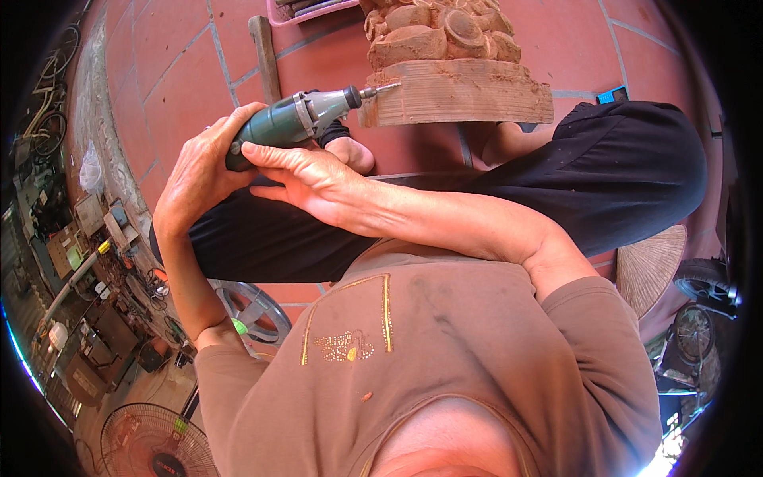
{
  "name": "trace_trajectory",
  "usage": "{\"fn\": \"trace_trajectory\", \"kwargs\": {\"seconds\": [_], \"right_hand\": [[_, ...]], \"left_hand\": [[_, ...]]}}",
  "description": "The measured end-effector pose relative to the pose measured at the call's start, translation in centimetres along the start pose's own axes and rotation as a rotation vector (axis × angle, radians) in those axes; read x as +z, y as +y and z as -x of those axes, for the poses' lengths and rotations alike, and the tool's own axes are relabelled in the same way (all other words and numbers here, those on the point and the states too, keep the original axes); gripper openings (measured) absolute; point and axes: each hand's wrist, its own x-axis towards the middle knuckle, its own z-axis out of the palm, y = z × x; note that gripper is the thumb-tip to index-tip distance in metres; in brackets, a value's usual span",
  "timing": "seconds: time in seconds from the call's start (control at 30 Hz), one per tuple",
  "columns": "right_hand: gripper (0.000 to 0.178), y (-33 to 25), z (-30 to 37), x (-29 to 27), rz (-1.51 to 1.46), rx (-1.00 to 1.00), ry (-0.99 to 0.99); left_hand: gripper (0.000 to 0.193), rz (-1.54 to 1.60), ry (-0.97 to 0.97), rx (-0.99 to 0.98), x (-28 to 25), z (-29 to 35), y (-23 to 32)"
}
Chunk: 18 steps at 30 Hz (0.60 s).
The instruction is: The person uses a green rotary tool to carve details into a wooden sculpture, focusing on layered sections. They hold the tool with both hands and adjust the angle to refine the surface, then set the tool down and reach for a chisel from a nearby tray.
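Note:
A green rotary tool with a grey front collar lies slantwise across my left hand, whose fingers are wrapped round its rear body. My right hand is at the tool's back end, the fingertips pressed against the casing; part of its grip is hidden. From the black nose a thin metal bit points right, in front of the wooden base of a reddish-brown carving. Whether the bit touches the wood I cannot tell. The carving stands on the floor beyond my feet, with rounded shapes above its flat base.
A wooden stick lies on the red tiled floor, near a pink tray with tools. A small blue object is by my right knee. At lower left are a fan and clutter; a woven round mat sits to the right.

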Motion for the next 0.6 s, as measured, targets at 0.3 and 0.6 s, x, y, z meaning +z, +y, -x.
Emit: {"fn": "trace_trajectory", "kwargs": {"seconds": [0.3,0.6], "right_hand": [[0.039,0.4,0.4,0.3,-0.003,-0.004,0.022],[0.038,1.1,0.5,0.0,-0.008,0.008,0.044]], "left_hand": [[0.068,0.017,-0.03,-0.009,0.0,0.2,-0.1],[0.067,0.027,-0.042,0.009,0.2,0.4,0.0]]}}
